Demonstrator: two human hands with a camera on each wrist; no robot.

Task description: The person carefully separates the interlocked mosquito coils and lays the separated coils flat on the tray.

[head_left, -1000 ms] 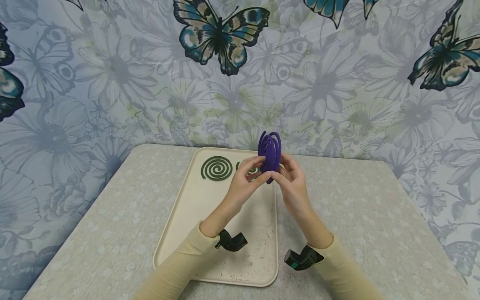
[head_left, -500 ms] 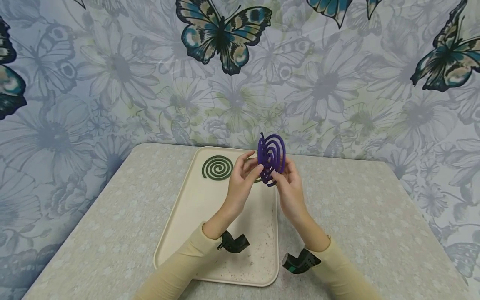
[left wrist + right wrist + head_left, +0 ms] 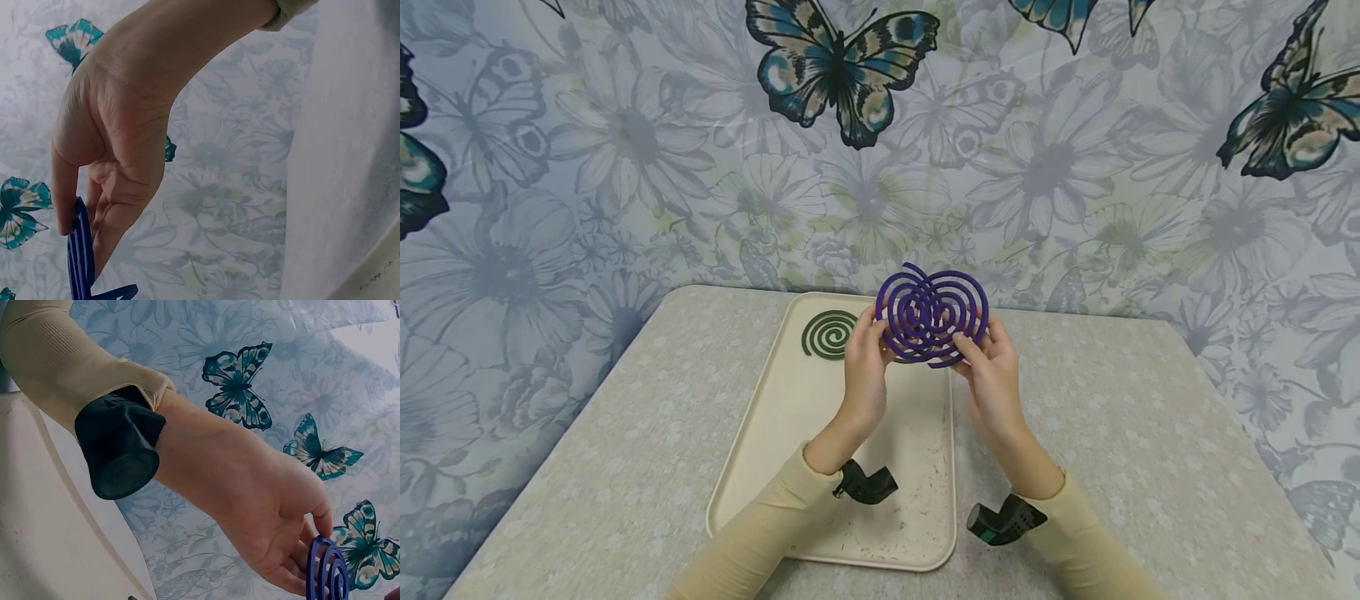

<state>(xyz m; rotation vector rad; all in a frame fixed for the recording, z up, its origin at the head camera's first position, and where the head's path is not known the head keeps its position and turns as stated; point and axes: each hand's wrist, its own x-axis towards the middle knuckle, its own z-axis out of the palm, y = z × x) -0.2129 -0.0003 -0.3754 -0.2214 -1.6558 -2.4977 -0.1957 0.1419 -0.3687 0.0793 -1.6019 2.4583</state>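
Two purple mosquito coils are held upright above the tray, partly overlapping: the left coil (image 3: 913, 313) and the right coil (image 3: 947, 316). My left hand (image 3: 865, 371) pinches the left one at its outer edge. The right coil is pinched between thumb and fingers of my right hand (image 3: 995, 387). In the left wrist view a coil (image 3: 80, 253) shows nearly edge-on below the thumb. The right wrist view catches part of a coil (image 3: 326, 572) at the fingertips. A green mosquito coil (image 3: 830, 335) lies flat at the tray's far left.
A cream tray (image 3: 820, 467) with dark crumbs at its near right lies on the patterned tabletop (image 3: 1112, 433). Another green coil is mostly hidden behind the held coils. A butterfly-print wall covering (image 3: 1045, 167) stands behind the table.
The purple coils, stacked face to face and seen nearly edge-on a second ago, have spread sideways and turned their faces toward the head camera. My hands have moved slightly apart.
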